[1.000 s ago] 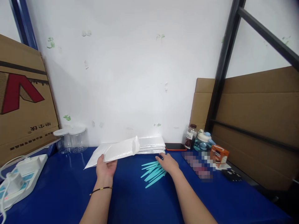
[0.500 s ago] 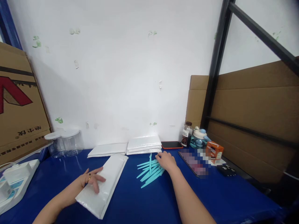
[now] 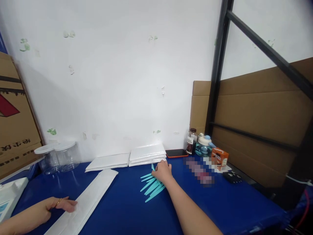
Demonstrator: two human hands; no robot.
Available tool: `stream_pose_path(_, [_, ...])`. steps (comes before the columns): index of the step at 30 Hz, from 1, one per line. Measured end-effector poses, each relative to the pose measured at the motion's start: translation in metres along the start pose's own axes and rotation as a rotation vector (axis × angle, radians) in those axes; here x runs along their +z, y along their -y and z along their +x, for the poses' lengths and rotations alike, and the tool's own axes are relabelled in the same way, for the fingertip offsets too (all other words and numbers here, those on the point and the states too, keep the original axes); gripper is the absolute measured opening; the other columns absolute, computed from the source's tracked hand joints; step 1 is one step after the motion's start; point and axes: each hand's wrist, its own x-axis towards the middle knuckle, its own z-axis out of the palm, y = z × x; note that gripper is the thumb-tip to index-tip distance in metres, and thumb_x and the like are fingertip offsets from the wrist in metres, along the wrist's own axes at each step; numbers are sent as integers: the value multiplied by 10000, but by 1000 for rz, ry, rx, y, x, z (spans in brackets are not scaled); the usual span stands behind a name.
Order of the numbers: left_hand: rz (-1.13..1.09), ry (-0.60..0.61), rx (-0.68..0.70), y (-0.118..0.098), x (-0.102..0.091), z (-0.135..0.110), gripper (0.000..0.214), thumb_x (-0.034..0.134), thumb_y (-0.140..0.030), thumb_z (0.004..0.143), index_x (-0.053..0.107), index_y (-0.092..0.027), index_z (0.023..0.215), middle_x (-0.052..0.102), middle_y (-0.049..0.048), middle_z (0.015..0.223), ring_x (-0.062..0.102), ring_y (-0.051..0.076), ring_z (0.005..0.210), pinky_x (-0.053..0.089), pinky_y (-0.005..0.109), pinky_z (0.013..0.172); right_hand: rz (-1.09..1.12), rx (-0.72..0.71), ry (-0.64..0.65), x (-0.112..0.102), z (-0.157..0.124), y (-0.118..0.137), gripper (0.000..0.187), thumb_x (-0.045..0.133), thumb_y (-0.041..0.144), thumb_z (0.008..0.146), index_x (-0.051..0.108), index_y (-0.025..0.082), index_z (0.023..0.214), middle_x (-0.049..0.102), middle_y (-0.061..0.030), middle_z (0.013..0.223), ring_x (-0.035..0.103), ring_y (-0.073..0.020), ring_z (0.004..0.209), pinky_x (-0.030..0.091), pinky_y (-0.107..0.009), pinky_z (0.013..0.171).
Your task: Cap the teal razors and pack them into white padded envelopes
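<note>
A white padded envelope (image 3: 90,195) on the blue table (image 3: 127,212) was touched by the left hand (image 3: 55,207), fingers loosely open, while overlapping teal strips (image 3: 154,189) were partly covered by the right hand (image 3: 163,170), grip indiscernible, a light pinch being judged best for separating them.

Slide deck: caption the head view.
Left hand touches a rectangular white padded envelope; right hand touches tapered turquoise plastic-looking strips on blue tabletop.

Envelope stack (image 3: 147,153) behind the sticks (image 3: 153,187)

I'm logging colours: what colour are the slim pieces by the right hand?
The slim pieces are turquoise, showing best in the head view.
</note>
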Motion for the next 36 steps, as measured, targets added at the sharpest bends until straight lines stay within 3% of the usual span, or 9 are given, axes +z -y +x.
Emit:
stream_pose_path(2, [95, 86, -50, -19, 15, 1, 215, 694, -208, 389, 639, -315, 567, 716, -76, 793, 592, 331, 958, 247, 546, 1020, 51, 11, 27, 0, 1, 1, 150, 644, 322, 641, 662, 178, 677, 579, -99, 983, 461, -274, 1006, 293, -385, 827])
stream_pose_path(5, [77, -34, -43, -61, 68, 2, 299, 774, -252, 411, 688, -264, 697, 703, 44, 880, 583, 325, 947, 378, 475, 954, 98, -13, 33, -7, -1, 2, 60, 642, 240, 641, 652, 182, 653, 602, -68, 944, 475, -246, 977, 281, -353, 809])
stream_pose_path(8, [33, 1, 134, -95, 148, 7, 356, 763, -295, 504, 690, -232, 847, 660, 81, 981, 608, 238, 764, 492, 343, 737, 124, -173, 11, -18, -7, 3, 55, 613, 235, 714, 634, 193, 686, 625, -30, 868, 493, -209, 937, 252, -341, 831])
stream_pose_path(11, [135, 100, 442, -108, 224, 16, 347, 675, -353, 650, 647, -240, 977, 634, 72, 1039, 591, 189, 748, 452, 302, 755, 149, -384, 0, -28, -13, 3, 62, 574, 263, 788, 610, 213, 778, 632, 12, 789, 522, -162, 826, 239, -323, 849])
stream_pose_path(14, [408, 242, 555, -105, 268, 29, 220, 502, -390, 800, 644, -225, 825, 654, 48, 796, 580, 191, 714, 409, 291, 725, 165, -487, 48, -34, -14, -1, 56, 540, 252, 819, 585, 224, 840, 634, 25, 783, 527, -134, 746, 288, -260, 782])
stream_pose_path(19, [444, 254, 488, -86, 266, 51, 268, 484, -413, 791, 611, -218, 656, 618, 22, 625, 562, 182, 643, 366, 260, 656, 200, -386, 77, -36, 1, -26, 87, 516, 194, 810, 590, 219, 848, 632, 15, 803, 537, -131, 733, 318, -200, 642])
stream_pose_path(25, [245, 181, 371, -60, 245, 66, 210, 596, -431, 679, 668, -233, 676, 668, 30, 721, 579, 207, 720, 382, 269, 691, 58, -197, -41, -32, 15, -54, 120, 539, 137, 776, 626, 217, 799, 651, 13, 854, 543, -148, 853, 289, -253, 791])
stream_pose_path(31, [244, 159, 312, -55, 252, 64, 310, 496, -469, 754, 656, -205, 783, 625, -1, 659, 539, 165, 605, 385, 252, 612, 101, -303, -17, -32, 11, -46, 138, 541, 215, 800, 668, 257, 835, 626, 7, 961, 507, -159, 942, 270, -270, 835])
stream_pose_path(36, [222, 136, 445, -51, 257, 65, 208, 590, -407, 704, 697, -231, 731, 657, 41, 783, 584, 204, 740, 423, 295, 717, 47, -316, 113, -35, 7, -40, 296, 507, 64, 733, 674, 260, 881, 626, 6, 923, 510, -161, 949, 261, -259, 822])
